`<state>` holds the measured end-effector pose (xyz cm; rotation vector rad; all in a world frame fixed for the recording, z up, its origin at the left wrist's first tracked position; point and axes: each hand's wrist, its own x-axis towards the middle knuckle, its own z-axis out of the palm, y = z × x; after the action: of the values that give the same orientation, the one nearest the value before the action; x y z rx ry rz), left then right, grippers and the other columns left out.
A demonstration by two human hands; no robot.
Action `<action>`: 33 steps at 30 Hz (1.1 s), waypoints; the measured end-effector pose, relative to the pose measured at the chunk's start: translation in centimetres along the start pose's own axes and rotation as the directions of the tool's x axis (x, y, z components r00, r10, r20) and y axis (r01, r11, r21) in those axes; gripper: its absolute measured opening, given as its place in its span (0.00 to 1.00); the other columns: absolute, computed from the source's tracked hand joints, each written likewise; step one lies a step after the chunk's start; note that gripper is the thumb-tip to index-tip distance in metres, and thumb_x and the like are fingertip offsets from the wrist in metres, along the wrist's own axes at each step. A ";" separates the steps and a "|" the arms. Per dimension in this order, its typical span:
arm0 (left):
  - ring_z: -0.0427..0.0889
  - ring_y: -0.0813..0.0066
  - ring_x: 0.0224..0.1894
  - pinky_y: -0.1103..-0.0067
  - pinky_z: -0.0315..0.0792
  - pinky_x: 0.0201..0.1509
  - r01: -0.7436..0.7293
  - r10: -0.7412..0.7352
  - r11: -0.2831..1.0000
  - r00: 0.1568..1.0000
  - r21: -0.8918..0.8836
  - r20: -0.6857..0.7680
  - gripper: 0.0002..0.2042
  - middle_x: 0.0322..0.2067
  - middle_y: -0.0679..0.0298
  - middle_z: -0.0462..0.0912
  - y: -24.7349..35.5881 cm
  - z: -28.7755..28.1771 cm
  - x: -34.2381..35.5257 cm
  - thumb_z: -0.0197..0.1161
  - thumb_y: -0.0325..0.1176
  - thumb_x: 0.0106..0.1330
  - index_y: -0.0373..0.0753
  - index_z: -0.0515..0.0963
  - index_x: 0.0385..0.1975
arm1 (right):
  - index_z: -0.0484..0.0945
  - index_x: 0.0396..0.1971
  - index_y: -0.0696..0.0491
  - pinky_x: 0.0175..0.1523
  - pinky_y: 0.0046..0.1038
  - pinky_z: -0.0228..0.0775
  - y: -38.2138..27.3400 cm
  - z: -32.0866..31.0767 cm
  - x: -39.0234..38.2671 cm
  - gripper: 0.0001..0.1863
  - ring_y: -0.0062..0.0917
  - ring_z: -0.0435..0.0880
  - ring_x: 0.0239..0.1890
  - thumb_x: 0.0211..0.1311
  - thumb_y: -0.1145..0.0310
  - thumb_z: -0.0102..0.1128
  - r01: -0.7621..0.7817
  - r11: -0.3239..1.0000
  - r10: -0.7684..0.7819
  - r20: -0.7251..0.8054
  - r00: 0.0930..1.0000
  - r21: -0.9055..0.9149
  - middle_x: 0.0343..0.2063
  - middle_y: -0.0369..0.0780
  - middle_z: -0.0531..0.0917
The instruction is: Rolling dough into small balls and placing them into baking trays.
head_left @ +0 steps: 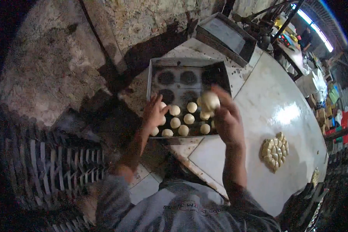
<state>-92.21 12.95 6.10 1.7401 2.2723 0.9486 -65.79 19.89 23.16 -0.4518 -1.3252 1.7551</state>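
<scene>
My right hand (227, 116) is closed on a pale dough ball (210, 101), held above the right part of a square metal tray (187, 60); both are blurred by motion. At the tray's left side, my left hand (154, 112) has thumb and fingers apart around a dough ball (163, 104), which it partly covers. Whether it touches that ball I cannot tell. Several round dough balls, one of them in the middle (188, 118), sit in the near half of the tray. Dark round marks (188, 77) show on its far floor.
The tray stands on a pale stone counter (255, 112). To the right lies a clump of dough pieces pressed together (275, 152). An oblong metal tray (225, 34) sits behind, near a rough wall (143, 27). Cluttered goods (336, 112) fill the far right.
</scene>
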 end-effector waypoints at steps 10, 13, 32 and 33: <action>0.78 0.75 0.41 0.78 0.71 0.46 0.477 0.261 0.627 0.617 -0.616 0.742 0.16 0.38 0.61 0.81 14.1 1.2 -11.6 0.62 0.42 0.64 0.36 0.78 0.44 | 0.79 0.40 0.54 0.52 0.38 0.66 14.6 -5.5 3.4 0.17 0.41 0.75 0.45 0.47 0.71 0.67 -0.083 0.359 -0.217 -0.170 0.961 -0.930 0.42 0.45 0.79; 0.78 0.76 0.37 0.77 0.72 0.43 0.393 0.408 0.611 0.587 -0.687 0.699 0.14 0.33 0.61 0.81 16.9 6.6 -13.9 0.63 0.41 0.64 0.35 0.79 0.38 | 0.79 0.35 0.54 0.53 0.36 0.65 11.7 -17.5 -11.7 0.09 0.40 0.74 0.46 0.53 0.74 0.62 -0.323 0.168 -0.600 -0.357 0.716 -0.931 0.40 0.44 0.78; 0.73 0.52 0.52 0.54 0.63 0.59 -0.556 0.463 0.829 0.625 -0.058 0.628 0.29 0.48 0.53 0.75 58.0 45.3 2.6 0.68 0.47 0.52 0.43 0.72 0.54 | 0.79 0.28 0.50 0.51 0.37 0.62 -2.7 -41.7 -42.8 0.06 0.33 0.75 0.41 0.52 0.64 0.59 -0.932 0.263 -0.521 -0.850 0.081 -0.250 0.33 0.37 0.79; 0.74 0.53 0.51 0.54 0.66 0.56 -0.583 0.542 0.794 0.556 -0.169 0.630 0.30 0.47 0.53 0.75 58.5 46.4 2.5 0.72 0.42 0.50 0.41 0.71 0.53 | 0.79 0.28 0.49 0.51 0.37 0.62 -3.0 -41.5 -43.0 0.06 0.33 0.75 0.41 0.52 0.65 0.59 -0.920 0.252 -0.528 -0.839 0.130 -0.301 0.33 0.37 0.79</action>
<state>-23.47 41.88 1.71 2.4011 1.3047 0.2090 -10.76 10.10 1.72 -2.3617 -0.9415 0.0180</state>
